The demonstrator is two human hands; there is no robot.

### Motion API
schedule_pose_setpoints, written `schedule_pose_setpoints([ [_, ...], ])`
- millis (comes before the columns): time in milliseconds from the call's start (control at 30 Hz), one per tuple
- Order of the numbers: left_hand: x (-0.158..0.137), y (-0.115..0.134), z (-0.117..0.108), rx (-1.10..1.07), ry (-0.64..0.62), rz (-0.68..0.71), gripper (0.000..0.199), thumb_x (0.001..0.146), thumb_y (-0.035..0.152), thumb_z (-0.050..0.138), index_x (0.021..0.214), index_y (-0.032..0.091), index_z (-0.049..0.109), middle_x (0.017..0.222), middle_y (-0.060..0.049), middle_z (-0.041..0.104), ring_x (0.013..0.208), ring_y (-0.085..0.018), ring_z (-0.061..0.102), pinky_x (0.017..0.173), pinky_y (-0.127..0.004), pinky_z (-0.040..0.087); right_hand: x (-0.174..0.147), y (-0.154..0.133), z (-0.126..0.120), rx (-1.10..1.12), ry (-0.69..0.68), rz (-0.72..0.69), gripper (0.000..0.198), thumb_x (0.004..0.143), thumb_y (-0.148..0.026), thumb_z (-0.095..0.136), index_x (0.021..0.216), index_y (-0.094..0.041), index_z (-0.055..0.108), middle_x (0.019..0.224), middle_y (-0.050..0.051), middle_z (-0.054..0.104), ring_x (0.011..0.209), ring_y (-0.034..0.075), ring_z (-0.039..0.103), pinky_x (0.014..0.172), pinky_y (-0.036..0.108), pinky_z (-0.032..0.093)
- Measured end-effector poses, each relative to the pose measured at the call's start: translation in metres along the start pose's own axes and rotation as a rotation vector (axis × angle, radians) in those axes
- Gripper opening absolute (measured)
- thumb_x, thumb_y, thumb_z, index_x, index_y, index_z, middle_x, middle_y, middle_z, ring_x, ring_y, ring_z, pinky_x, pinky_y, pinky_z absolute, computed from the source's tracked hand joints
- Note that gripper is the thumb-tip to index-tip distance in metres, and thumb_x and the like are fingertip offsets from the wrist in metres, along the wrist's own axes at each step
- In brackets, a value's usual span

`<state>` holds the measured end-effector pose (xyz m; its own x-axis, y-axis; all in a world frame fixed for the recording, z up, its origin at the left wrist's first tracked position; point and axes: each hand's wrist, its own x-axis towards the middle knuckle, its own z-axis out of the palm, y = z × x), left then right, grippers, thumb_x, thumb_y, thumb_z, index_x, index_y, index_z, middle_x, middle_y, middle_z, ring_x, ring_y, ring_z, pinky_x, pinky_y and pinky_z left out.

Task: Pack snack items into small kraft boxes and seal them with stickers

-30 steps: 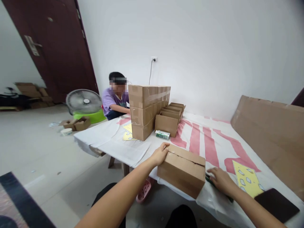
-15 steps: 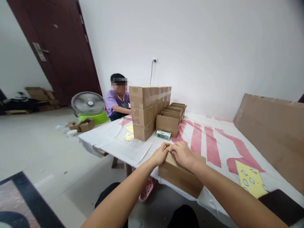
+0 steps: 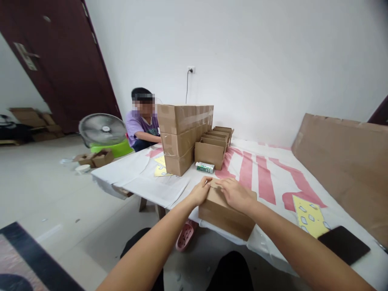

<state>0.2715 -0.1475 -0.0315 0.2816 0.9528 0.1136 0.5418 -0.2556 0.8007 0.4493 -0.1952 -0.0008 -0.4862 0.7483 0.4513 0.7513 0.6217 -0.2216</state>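
A closed-looking cardboard box [image 3: 226,220] lies at the table's near edge in front of me. My left hand [image 3: 201,190] grips its far left end, with the fingers curled over the edge. Across the top lies my right hand [image 3: 235,194], its fingers stretched toward the seam of the flaps. Just beyond the hands, a small green and silver box [image 3: 205,167] rests on the cloth. Behind it stands a row of open cardboard boxes [image 3: 209,155], beside a tall stack of taped cartons [image 3: 177,141].
A person [image 3: 142,123] in a purple shirt sits behind the stack. On the white and red tablecloth [image 3: 266,182] lies a dark flat object [image 3: 344,244]. A large cardboard sheet [image 3: 342,161] leans at right. A fan [image 3: 104,129] stands on the floor.
My view has shifted slightly right, so things sit further left. The right hand's fingers have flattened out on the box top; the left hand stays at the box's end.
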Motion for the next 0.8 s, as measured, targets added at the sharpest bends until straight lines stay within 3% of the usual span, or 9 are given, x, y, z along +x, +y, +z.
schedule_pose_setpoints([
  [67, -0.001, 0.000, -0.001, -0.001, 0.004, 0.010, 0.041, 0.087, 0.028, 0.031, 0.123, 0.018, 0.049, 0.127, -0.008, 0.060, 0.116, -0.022, 0.055, 0.101, -0.034, 0.039, 0.012, -0.006, 0.007, -0.020, -0.048, -0.073, 0.035, 0.080, -0.004, 0.051, 0.112, -0.017, 0.060, 0.115, 0.008, 0.064, 0.105, 0.022, 0.054, 0.094, 0.037, 0.041],
  [167, -0.003, 0.001, -0.001, 0.009, 0.018, -0.005, 0.041, 0.086, 0.026, 0.033, 0.123, 0.018, 0.050, 0.126, -0.008, 0.060, 0.114, -0.022, 0.056, 0.099, -0.034, 0.040, 0.018, -0.011, 0.011, -0.075, -0.053, -0.092, 0.022, 0.081, -0.005, 0.050, 0.095, -0.017, 0.064, 0.097, 0.008, 0.067, 0.092, 0.021, 0.055, 0.085, 0.036, 0.043],
  [233, -0.003, 0.002, -0.001, 0.024, 0.029, -0.026, 0.041, 0.086, 0.027, 0.034, 0.124, 0.019, 0.050, 0.123, -0.008, 0.062, 0.111, -0.024, 0.058, 0.098, -0.036, 0.041, 0.012, -0.011, 0.006, -0.105, -0.019, -0.086, 0.018, 0.081, -0.005, 0.049, 0.082, -0.017, 0.063, 0.085, 0.007, 0.066, 0.085, 0.021, 0.053, 0.081, 0.036, 0.044],
  [333, -0.004, 0.004, -0.002, 0.048, 0.026, -0.059, 0.041, 0.087, 0.029, 0.035, 0.123, 0.021, 0.051, 0.116, -0.008, 0.066, 0.104, -0.026, 0.061, 0.093, -0.039, 0.044, -0.014, -0.007, -0.013, -0.069, 0.064, -0.055, 0.017, 0.079, -0.005, 0.048, 0.081, -0.017, 0.060, 0.084, 0.007, 0.063, 0.084, 0.021, 0.053, 0.080, 0.036, 0.044],
  [433, -0.005, 0.006, -0.003, 0.063, 0.008, -0.081, 0.042, 0.088, 0.032, 0.034, 0.125, 0.022, 0.049, 0.115, -0.008, 0.066, 0.104, -0.026, 0.061, 0.093, -0.039, 0.043, -0.058, 0.002, -0.038, 0.049, 0.143, 0.114, 0.014, 0.082, -0.010, 0.047, 0.085, -0.019, 0.058, 0.085, 0.005, 0.062, 0.083, 0.019, 0.055, 0.076, 0.033, 0.045],
  [533, -0.003, 0.007, -0.003, 0.063, -0.010, -0.090, 0.043, 0.088, 0.035, 0.033, 0.128, 0.022, 0.046, 0.121, -0.009, 0.063, 0.109, -0.028, 0.058, 0.096, -0.041, 0.040, -0.111, 0.014, -0.050, 0.173, 0.134, 0.407, 0.010, 0.084, -0.021, 0.049, 0.089, -0.021, 0.057, 0.086, 0.003, 0.063, 0.080, 0.018, 0.058, 0.068, 0.030, 0.046],
  [633, -0.001, 0.007, -0.001, 0.074, -0.009, -0.090, 0.043, 0.088, 0.035, 0.034, 0.128, 0.024, 0.046, 0.122, -0.007, 0.062, 0.111, -0.029, 0.056, 0.097, -0.042, 0.039, -0.160, 0.026, -0.037, 0.229, 0.058, 0.609, 0.005, 0.080, -0.021, 0.051, 0.084, -0.021, 0.055, 0.079, 0.001, 0.063, 0.073, 0.016, 0.059, 0.068, 0.029, 0.047],
  [800, -0.001, 0.007, -0.001, 0.124, 0.011, -0.082, 0.044, 0.087, 0.037, 0.034, 0.126, 0.024, 0.047, 0.117, -0.008, 0.064, 0.107, -0.029, 0.058, 0.094, -0.041, 0.042, -0.196, 0.031, 0.001, 0.026, -0.163, 0.680, 0.008, 0.076, -0.014, 0.054, 0.079, -0.019, 0.058, 0.077, 0.003, 0.062, 0.074, 0.017, 0.058, 0.069, 0.028, 0.045],
])
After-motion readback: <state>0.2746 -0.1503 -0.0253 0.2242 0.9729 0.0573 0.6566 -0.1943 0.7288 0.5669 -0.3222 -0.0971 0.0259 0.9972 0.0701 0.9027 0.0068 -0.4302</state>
